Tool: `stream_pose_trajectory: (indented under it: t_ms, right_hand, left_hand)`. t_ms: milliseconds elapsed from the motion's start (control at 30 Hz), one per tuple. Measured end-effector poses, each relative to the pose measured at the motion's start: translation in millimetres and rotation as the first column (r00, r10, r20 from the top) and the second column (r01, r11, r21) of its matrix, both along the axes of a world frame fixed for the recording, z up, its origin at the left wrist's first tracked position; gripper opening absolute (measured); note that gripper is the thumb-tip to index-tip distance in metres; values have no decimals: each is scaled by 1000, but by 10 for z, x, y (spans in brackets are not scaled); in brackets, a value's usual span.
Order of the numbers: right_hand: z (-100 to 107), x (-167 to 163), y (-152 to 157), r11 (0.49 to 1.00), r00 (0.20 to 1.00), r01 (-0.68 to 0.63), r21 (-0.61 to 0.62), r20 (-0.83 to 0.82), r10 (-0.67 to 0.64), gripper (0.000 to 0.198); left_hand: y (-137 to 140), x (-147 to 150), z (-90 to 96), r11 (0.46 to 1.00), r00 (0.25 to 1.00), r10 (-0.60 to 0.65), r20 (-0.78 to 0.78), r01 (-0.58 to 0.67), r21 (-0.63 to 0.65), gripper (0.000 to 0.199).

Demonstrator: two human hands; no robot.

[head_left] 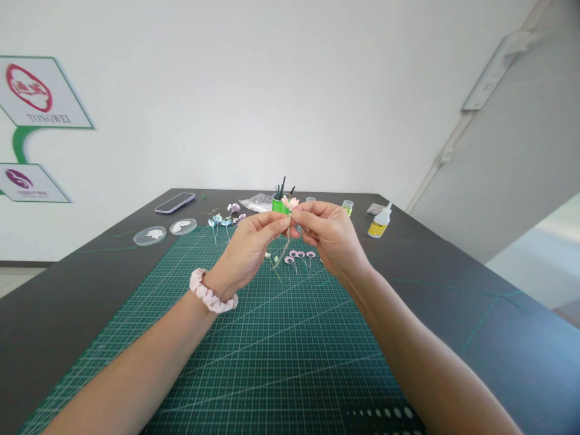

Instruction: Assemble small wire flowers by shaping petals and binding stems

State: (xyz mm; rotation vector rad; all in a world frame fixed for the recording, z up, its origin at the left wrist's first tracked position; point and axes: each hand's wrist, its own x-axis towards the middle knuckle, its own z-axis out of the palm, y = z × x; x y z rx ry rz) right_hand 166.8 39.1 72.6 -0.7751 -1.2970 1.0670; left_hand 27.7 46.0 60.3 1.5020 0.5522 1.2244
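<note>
A small pale pink artificial flower [291, 203] is held up over the far part of the green cutting mat [272, 350]. My left hand [254, 241] pinches its thin stem just under the petals, with a pink scrunchie [212, 293] round the wrist. Close beside it, my right hand [330, 235] also pinches at the stem below the bloom, its fingertips almost touching the left ones. A pale thin strand [285, 249] hangs down from between the hands. Fingers partly hide the stem.
Pink petals on wires [299, 257] and blue wired petals [217, 221] lie on the mat. Beyond are a green pot of tools [279, 204], a plastic bag [256, 203] and a phone [176, 203]. A glue bottle [379, 222] stands right; white pieces in dishes [150, 235] lie left.
</note>
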Motion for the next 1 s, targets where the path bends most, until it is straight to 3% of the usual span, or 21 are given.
stream_pose_trajectory:
  t_ms: [100,200,300,400,533,833,1000]
  right_hand:
    - [1,-14,8,998,998,55,21,-22,-55,11]
    - [23,-43,-5,995,995,97,25,-28,-97,11]
    - [51,-79,-30,990,990,138,18,-6,-137,10]
    - [69,-112,-50,986,987,164,23,-8,-164,9]
    - [68,-143,-64,987,986,157,29,-54,-155,5]
    - [77,-105,-69,987,988,156,41,2,-156,6]
    - [75,-85,-55,989,989,140,52,34,-142,8]
  left_hand:
    - [-48,6,40,976,976,201,-82,-193,101,7]
    - [-99,15,83,874,884,442,-152,-387,293,8]
    - [-126,22,108,759,787,594,-167,-478,442,7]
    - [-133,25,117,698,739,653,-167,-500,513,7]
    - [-140,23,127,693,747,647,-152,-494,525,12]
    - [-144,17,143,773,795,588,-151,-496,395,12]
    - [-141,10,136,787,800,577,-162,-492,371,12]
